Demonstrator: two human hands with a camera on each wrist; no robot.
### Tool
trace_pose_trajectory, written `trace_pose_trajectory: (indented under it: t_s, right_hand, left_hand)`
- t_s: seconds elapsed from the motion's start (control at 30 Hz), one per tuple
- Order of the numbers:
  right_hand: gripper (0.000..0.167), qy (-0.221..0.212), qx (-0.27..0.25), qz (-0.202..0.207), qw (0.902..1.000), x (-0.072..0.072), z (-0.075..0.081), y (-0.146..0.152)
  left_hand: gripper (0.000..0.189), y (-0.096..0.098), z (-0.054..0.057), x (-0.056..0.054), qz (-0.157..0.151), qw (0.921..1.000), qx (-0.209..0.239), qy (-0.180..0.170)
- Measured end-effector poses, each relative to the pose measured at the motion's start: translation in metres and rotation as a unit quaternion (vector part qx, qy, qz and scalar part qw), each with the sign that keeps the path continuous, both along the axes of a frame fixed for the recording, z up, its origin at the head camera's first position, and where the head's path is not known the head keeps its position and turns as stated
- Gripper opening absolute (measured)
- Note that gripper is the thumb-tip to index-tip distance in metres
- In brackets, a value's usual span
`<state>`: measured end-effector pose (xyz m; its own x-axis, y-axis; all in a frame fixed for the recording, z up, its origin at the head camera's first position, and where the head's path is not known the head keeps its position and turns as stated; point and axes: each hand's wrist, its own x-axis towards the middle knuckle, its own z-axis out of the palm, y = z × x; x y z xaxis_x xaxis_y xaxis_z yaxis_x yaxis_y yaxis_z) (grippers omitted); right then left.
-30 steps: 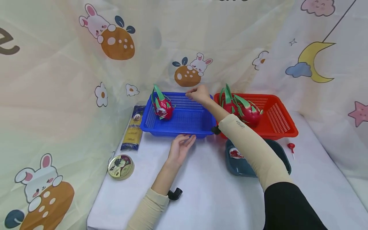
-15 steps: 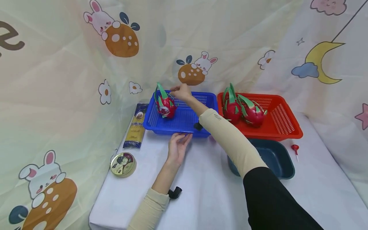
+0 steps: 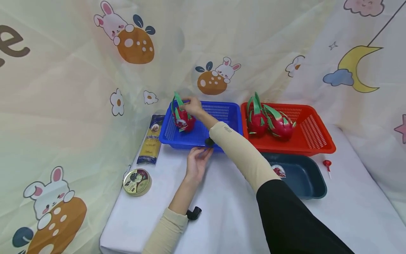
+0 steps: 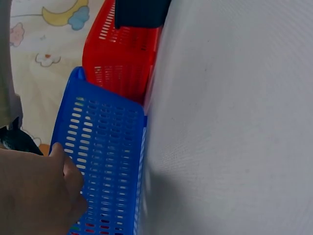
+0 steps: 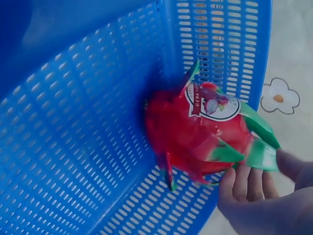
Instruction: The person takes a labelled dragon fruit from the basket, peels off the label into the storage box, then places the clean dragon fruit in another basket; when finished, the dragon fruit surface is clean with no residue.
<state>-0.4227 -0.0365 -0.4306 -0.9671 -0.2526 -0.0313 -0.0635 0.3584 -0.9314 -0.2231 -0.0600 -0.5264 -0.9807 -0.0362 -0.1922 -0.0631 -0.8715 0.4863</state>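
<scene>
A pink-red dragon fruit with green leaf tips and a round sticker sits at the left end of the blue plastic basket. My right hand reaches over that basket and pinches one of the fruit's green leaves between thumb and fingers. At the basket's front rim, my left hand grips the edge, and the left wrist view shows its curled fingers against the slotted blue wall. Two more dragon fruits, one upright and one tilted, lie in the red basket on the right.
A dark teal tray with a sticker stands before the red basket, a red lollipop beside it. Left of the blue basket lie a yellow and blue pasta packet and a round tin. A printed curtain hangs behind.
My right hand has moved left across the blue basket, from its right back side to the dragon fruit's leaves. My left hand has stayed at the front rim.
</scene>
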Motion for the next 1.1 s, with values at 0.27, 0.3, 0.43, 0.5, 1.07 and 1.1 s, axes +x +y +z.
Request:
trace_pose_trajectory:
  t_s: [0.27, 0.3, 0.43, 0.5, 1.07, 1.1]
  right_hand:
    - [0.024, 0.009, 0.034, -0.079, 0.9963, 0.009, -0.004, 0.007]
    - [0.024, 0.004, 0.029, -0.081, 0.9963, 0.010, -0.004, 0.009]
    - [0.023, -0.001, -0.018, -0.084, 0.9963, 0.017, -0.004, 0.020]
    - [0.023, -0.002, -0.049, -0.085, 0.9952, 0.021, -0.002, 0.024]
    - [0.027, 0.029, -0.186, -0.072, 0.9794, 0.087, 0.064, 0.072]
    - [0.027, 0.028, -0.189, -0.073, 0.9788, 0.092, 0.066, 0.077]
  left_hand:
    - [0.014, -0.002, -0.001, 0.000, -0.006, 0.9999, 0.007, -0.004]
    - [0.014, -0.002, -0.001, 0.000, -0.008, 0.9999, 0.009, -0.005]
    - [0.013, -0.003, -0.001, -0.002, -0.017, 0.9998, 0.010, 0.001]
    - [0.012, -0.004, 0.000, -0.002, -0.021, 0.9997, 0.011, 0.007]
    - [0.013, -0.004, 0.000, -0.001, -0.022, 0.9987, 0.045, 0.009]
    - [0.013, -0.004, 0.000, -0.001, -0.023, 0.9986, 0.046, 0.007]
